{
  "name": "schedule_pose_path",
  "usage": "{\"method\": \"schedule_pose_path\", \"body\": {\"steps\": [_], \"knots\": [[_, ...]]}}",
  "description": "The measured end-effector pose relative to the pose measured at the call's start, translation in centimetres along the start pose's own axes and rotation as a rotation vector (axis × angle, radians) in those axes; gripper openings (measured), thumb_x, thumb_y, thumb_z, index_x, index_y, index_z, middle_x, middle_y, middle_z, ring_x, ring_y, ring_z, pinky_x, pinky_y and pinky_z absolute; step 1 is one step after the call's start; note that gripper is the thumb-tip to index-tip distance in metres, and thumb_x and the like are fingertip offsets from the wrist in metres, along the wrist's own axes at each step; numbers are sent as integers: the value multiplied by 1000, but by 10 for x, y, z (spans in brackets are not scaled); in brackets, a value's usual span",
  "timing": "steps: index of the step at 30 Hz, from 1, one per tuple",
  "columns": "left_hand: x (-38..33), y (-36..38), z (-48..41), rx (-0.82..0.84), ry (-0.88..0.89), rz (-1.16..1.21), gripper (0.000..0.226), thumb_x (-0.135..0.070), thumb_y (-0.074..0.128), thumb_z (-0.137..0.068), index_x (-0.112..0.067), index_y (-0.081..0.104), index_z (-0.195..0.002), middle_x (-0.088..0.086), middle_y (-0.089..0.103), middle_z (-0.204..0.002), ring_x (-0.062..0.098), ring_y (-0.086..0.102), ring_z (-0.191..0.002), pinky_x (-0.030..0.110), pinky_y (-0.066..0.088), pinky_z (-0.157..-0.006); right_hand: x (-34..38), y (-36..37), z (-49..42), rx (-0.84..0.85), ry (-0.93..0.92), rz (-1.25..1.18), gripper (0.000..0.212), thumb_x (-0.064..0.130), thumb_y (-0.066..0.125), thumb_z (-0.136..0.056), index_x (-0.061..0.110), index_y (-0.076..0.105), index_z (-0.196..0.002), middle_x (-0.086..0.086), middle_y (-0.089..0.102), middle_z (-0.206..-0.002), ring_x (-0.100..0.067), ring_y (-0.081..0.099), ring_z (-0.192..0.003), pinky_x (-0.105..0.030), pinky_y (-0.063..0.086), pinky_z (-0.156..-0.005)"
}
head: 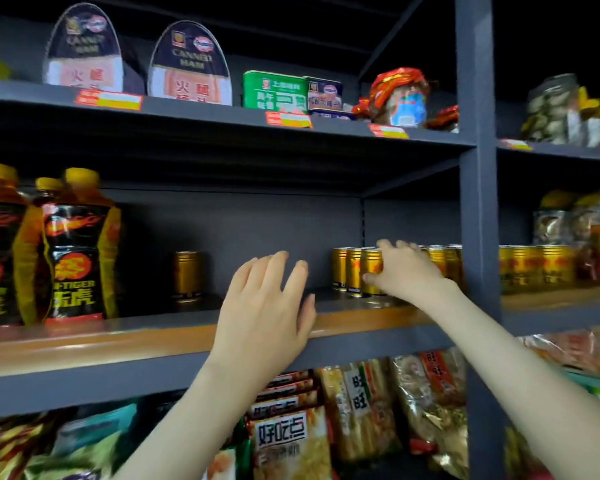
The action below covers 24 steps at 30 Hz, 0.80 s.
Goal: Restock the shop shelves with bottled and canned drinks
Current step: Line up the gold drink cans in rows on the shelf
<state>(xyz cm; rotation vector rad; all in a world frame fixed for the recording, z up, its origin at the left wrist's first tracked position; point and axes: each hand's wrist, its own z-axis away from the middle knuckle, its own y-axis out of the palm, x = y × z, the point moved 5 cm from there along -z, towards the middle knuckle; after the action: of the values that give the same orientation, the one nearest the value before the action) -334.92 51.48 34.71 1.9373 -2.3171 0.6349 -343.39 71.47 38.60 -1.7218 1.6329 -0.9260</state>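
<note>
— Gold drink cans are standing in a bunch on the middle shelf, near its right end, just beside the grey post. One lone can is standing far back, nearer the left end.

— What is the right hand doing?

— It is reaching in over the front edge of the shelf. Its thumb is lying across the front can and its fingers are curling over the top. So it is looking like it is holding that can, though the picture is a bit blurry there.

— And the left hand?

— It is hanging in the air over the front edge, around the middle of the shelf. Its fingers are spread wide and pointing up. It is holding nothing. Both arms are stretching up and forward from below.

— How should the can be going in?

— I am thinking it should be sliding in slowly, straight up, until it is sitting snug beside the others. Bumping the bunch could be knocking cans over. The label should be facing out.

— Where should the next ones be going?

— A big gap is showing between the bunch and the tall tiger drink bottles at the left end. I am guessing the row should be growing that way, with the free hand steadying the cans.
</note>
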Motion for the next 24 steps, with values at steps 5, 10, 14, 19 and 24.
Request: {"method": "schedule_pose_path", "body": {"steps": [5,10,14,19,24], "knots": [[-16,15,-1,64,-13,-28,43,-37,39,-90,-7,66,-105,11,65,-88,29,63,-76,36,51,-66,-5,5,-28,80,-30,130,80,55,55,-90,10,26,-150,-20,38,-148,-37,33,-137,-43,32,-110],[-19,12,14,39,32,-4,38,-38,40,-91,-11,66,-90,4,58,-71,24,56,-63,34,45,-57,-1,10,-41,101,-36,117,71,45,61,-88,4,38,-140,-25,35,-142,-39,35,-130,-41,38,-103],[-21,9,18,26,21,-2,40,-36,40,-91,-8,67,-96,6,60,-75,26,57,-66,35,47,-60,-7,13,-39,102,-69,41,68,41,66,-86,6,41,-139,-22,26,-148,-42,29,-133,-46,36,-105],[-22,8,18,27,18,-18,38,-36,41,-91,-8,67,-93,6,59,-74,26,56,-65,35,46,-60,-1,17,-40,96,-133,-68,84,40,73,-81,13,28,-147,-20,34,-148,-42,30,-137,-51,32,-109],[-24,8,17,79,0,-4,39,-36,40,-91,-8,67,-95,6,61,-75,25,58,-66,33,47,-61,-2,15,-40,152,-152,-399,48,30,77,-79,19,42,-109,-11,53,-112,-29,46,-108,-42,46,-85]]}}
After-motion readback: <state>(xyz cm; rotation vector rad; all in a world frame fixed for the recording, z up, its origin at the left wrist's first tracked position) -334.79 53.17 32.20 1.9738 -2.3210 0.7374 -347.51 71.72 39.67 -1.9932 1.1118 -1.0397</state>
